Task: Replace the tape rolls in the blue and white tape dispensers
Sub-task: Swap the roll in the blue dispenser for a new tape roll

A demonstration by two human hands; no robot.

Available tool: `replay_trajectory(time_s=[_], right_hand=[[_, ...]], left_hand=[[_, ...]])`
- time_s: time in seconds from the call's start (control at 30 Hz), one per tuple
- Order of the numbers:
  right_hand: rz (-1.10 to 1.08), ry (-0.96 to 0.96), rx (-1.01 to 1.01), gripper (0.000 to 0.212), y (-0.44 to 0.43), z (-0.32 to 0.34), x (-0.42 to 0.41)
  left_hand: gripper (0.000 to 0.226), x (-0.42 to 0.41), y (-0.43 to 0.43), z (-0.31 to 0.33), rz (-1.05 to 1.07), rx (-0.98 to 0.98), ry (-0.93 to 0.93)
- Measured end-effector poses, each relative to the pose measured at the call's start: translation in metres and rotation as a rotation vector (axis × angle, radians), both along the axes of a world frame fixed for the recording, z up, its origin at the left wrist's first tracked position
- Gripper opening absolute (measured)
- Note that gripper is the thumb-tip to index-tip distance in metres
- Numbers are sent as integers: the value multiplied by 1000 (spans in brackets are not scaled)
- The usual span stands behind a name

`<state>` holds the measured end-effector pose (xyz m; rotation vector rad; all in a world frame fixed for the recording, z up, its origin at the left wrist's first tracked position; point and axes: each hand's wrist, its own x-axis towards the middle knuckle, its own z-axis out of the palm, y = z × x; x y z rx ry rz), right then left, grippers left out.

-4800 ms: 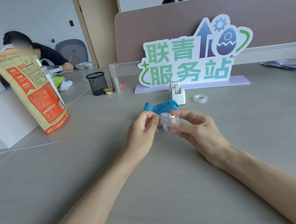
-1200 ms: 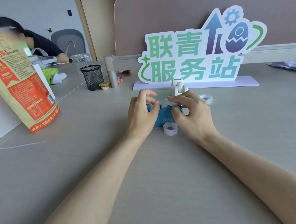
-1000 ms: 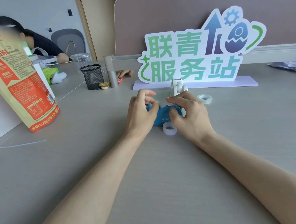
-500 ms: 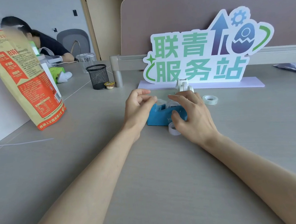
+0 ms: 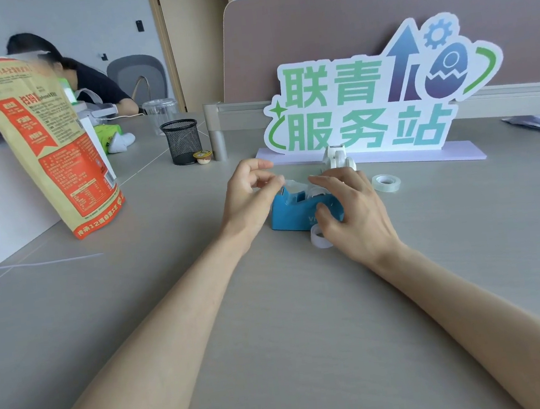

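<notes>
The blue tape dispenser (image 5: 293, 213) stands on the grey desk, a clear tape roll seated in its top. My right hand (image 5: 352, 210) rests on the dispenser's right side, fingers over the roll. My left hand (image 5: 249, 196) pinches the free end of the tape at the dispenser's left end, by the cutter. A small clear roll (image 5: 319, 236) lies on the desk just in front of the dispenser, partly under my right hand. The white tape dispenser (image 5: 339, 158) stands behind, and another clear roll (image 5: 386, 182) lies to its right.
A green and white standing sign (image 5: 367, 94) is behind the dispensers. An orange and tan pouch (image 5: 42, 145) leans at the left against a white box. A black mesh cup (image 5: 181, 142) and a small pudding cup (image 5: 203, 156) stand behind. A person sits at far left.
Earlier both hands held a clear roll in the air; it now sits in the blue dispenser. My left hand has drawn the tape end toward the cutter and my right hand has settled on the dispenser.
</notes>
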<state>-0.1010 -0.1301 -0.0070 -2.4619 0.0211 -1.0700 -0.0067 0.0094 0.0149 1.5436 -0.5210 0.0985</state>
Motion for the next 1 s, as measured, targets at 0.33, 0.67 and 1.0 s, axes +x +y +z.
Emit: replay_trajectory(time_s=[0.33, 0.67, 1.0], right_hand=[[10, 34, -6, 49, 0, 0, 0], [13, 65, 13, 49, 0, 0, -1], [14, 75, 3, 49, -1, 0, 0]], left_hand=[[26, 6, 6, 1, 71, -58, 137], [22, 16, 10, -10, 188, -24, 115], [17, 18, 10, -18, 192, 42, 134]])
